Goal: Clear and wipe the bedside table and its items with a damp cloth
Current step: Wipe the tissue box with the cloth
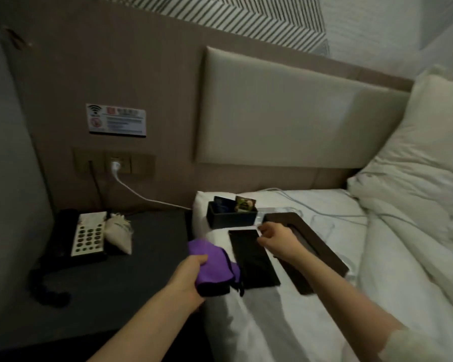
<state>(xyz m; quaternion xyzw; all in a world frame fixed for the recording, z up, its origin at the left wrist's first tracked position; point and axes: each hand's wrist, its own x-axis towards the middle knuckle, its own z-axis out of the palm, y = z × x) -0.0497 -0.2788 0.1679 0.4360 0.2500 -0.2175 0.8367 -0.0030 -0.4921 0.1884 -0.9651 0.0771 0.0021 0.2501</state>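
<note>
My left hand (187, 274) grips a purple cloth (215, 262) over the gap between the dark bedside table (131, 278) and the bed. My right hand (275, 237) hovers with curled fingers over the far corner of a flat black rectangular item (254, 262) lying on the white sheet; whether it pinches the corner is unclear. Beside it lie a dark brown tray (314, 246) and a small black box (230, 218) holding packets. On the table remain a black telephone (81, 236) and a small cloth sachet (119, 235).
A white cable (141, 194) runs from the wall socket across to the bed. Clear glasses (322, 226) lie on the sheet past the tray. A white pillow (416, 158) and duvet fill the right. The phone's coiled cord (45, 286) lies at the table's left front.
</note>
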